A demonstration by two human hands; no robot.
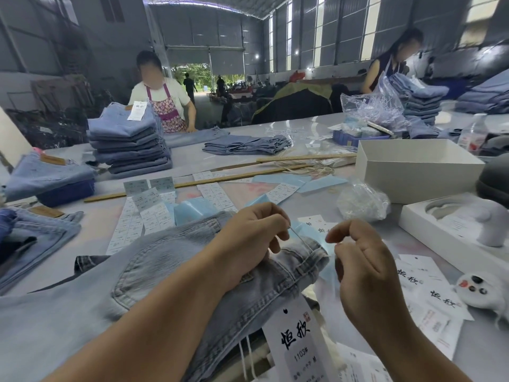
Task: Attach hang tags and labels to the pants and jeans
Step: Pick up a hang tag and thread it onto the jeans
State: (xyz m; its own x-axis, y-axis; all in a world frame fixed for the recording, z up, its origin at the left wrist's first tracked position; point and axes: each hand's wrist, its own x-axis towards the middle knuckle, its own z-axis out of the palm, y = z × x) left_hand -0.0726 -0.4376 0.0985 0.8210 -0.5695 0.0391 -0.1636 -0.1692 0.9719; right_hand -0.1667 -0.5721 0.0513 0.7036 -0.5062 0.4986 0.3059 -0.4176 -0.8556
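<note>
A pair of light-wash jeans (154, 274) lies across the near edge of the table (325, 125), waistband toward the right. The left hand (253, 238) rests on the waistband, thumb and forefinger pinching a thin pale string (298, 237) that runs down to the denim. The right hand (360, 260) hovers just beside the waistband with its fingers curled; thumb and forefinger meet at the tips, but whether they hold the string's other end cannot be told. A white hang tag (297, 346) with black characters hangs from the jeans at the near edge. More loose hang tags (429, 288) lie to the right. Sheets of small printed labels (143, 216) lie beyond the jeans toward the middle of the table. A stack of folded jeans (129, 142) stands at the far left, and an open white box (416, 166) sits toward the right edge.
</note>
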